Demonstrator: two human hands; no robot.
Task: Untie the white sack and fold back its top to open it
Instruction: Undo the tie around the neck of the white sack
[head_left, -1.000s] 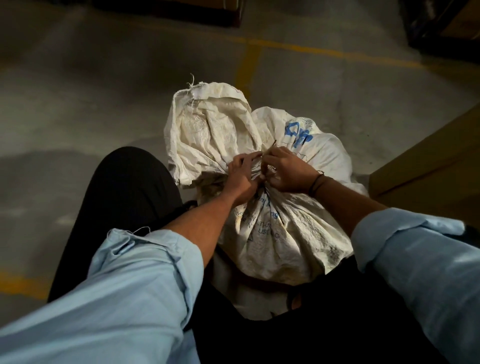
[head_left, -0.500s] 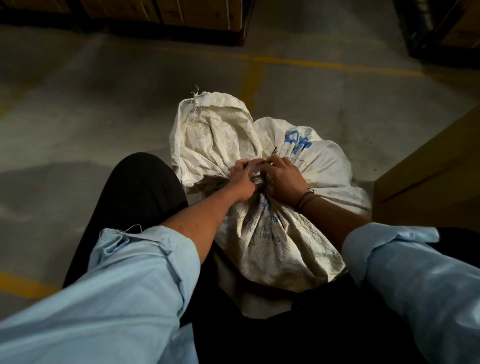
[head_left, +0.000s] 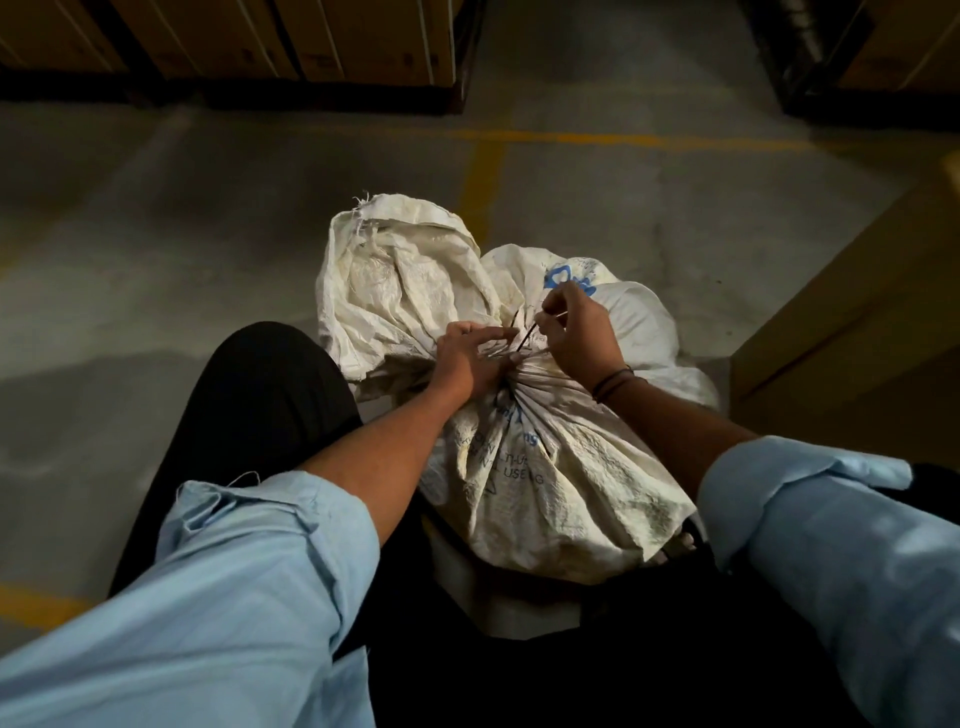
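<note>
- Head view: the white sack stands on the grey floor right in front of the person, between the knees, with its neck gathered tight and its loose top flopped over to the left
- The left hand presses on the bunched neck, fingers curled and pinching the folds just left of the knot
- The right hand sits just beside it on the right of the neck, thumb and forefinger pinched narrow on a thin dark string that rises from the knot
- A second short end of the string sticks up between the two hands
- A dark band circles the right wrist
- Both forearms are bare, with light blue sleeves rolled up to the elbows
- A leg in black trousers lies left of the sack
- Blue print shows on the sack behind the right hand, and faint lettering below the neck
- A brown box stands to the right, near the sack
- Yellow lines cross the floor beyond, and more boxes line the far edge
</note>
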